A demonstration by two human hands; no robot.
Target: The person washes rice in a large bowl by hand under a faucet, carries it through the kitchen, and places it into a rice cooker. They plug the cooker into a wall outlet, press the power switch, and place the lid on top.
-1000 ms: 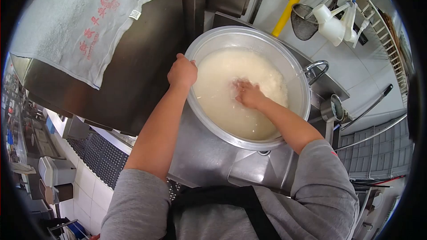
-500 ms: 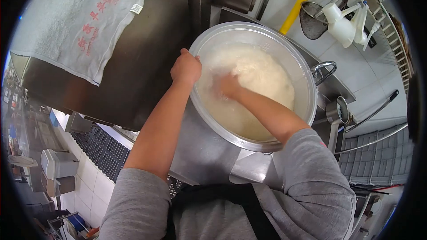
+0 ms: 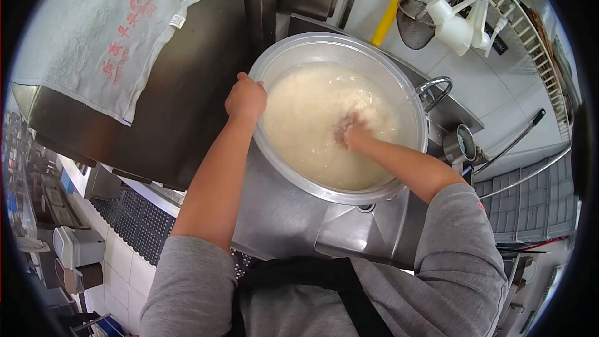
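Observation:
A large round metal pot [image 3: 274, 56] stands at the sink, filled with cloudy whitish water [image 3: 299, 112]. Pale grains that look like rice [image 3: 367, 101] show near the surface. My left hand [image 3: 246, 96] is closed on the pot's left side at the rim; whatever part lies inside the fist is hidden. Inside the pot, my right hand [image 3: 354, 132] is dipped into the water right of the middle. Its fingers are under the surface and blurred, so their pose does not show. On the far right side of the pot is a looped metal handle [image 3: 435, 92].
A white towel with red lettering [image 3: 93, 37] lies on the steel cabinet [image 3: 181, 81] at left. At upper right hang a strainer [image 3: 415, 24] and white plastic scoops [image 3: 450, 25]. A metal cup [image 3: 458, 143] sits right of the pot, near a yellow pipe [image 3: 397, 3].
My right hand has moved through the water from the pot's left side toward the right and slightly nearer me. My left hand keeps its hold on the pot. The view has shifted slightly.

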